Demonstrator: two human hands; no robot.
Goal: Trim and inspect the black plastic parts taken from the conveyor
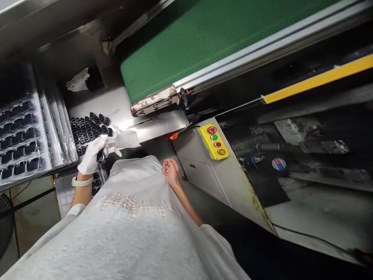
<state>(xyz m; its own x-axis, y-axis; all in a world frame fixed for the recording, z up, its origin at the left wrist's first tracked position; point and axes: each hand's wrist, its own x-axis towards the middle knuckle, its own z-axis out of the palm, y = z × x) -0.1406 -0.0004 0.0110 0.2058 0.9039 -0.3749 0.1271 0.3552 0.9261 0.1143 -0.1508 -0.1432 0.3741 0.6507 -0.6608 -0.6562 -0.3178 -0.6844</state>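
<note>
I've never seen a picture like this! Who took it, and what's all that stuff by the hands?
A camera worn on someone's head took it, looking down, so their grey shirt fills the bottom. There's no robot, just two hands. The left hand wears a white glove; the right hand is bare, its fingers curled beside the shirt. On the shiny table lie little black parts and a loose glove. The left hand's fingers are at that glove, with another part just below; I can't tell which, if either, they hold. Trays are on the left, and a green belt is at the top.
</note>
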